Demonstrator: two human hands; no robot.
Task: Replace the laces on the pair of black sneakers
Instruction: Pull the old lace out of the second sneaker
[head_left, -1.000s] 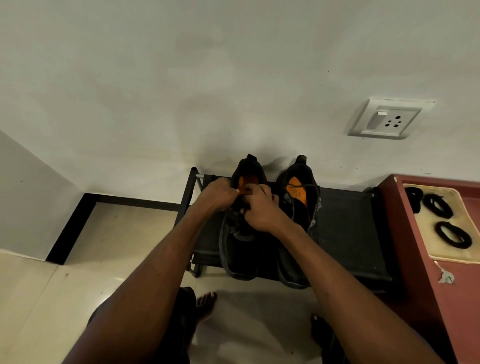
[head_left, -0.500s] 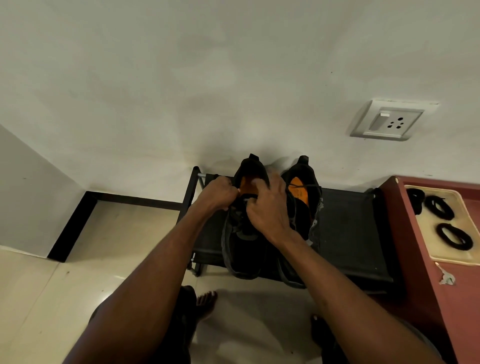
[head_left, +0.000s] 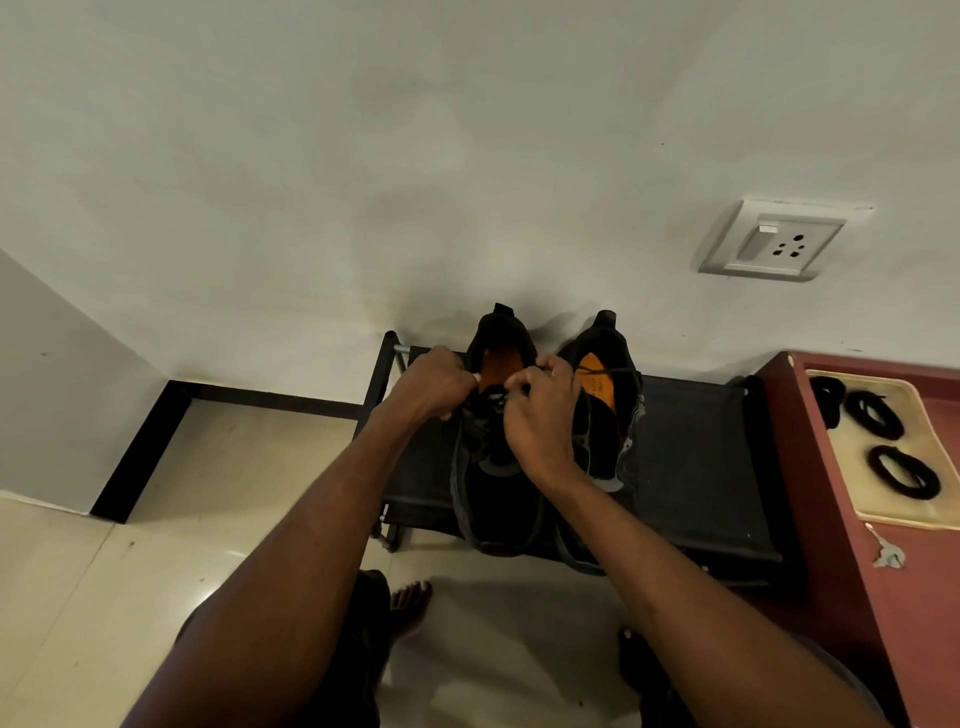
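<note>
Two black sneakers with orange insoles stand side by side on a low black rack (head_left: 691, 467), toes toward me. My left hand (head_left: 431, 384) and my right hand (head_left: 540, 415) are both over the left sneaker (head_left: 493, 499) near its opening. Each hand pinches an end of that sneaker's black lace (head_left: 493, 397) at the top eyelets. The right sneaker (head_left: 605, 395) stands untouched with a loose lace across its opening. Coiled black spare laces (head_left: 904, 473) lie on a beige tray (head_left: 857, 499) at the right.
The rack stands against a white wall with a switch socket (head_left: 774, 244). A dark red cabinet (head_left: 841, 597) holding the tray is to the rack's right, with a small key (head_left: 885, 553) on it. Beige floor tiles and my bare foot (head_left: 410, 603) are below.
My right hand shifted from the sneaker's tongue up toward the opening, and both hands now work the lace at the top eyelets. The sneakers stayed in place.
</note>
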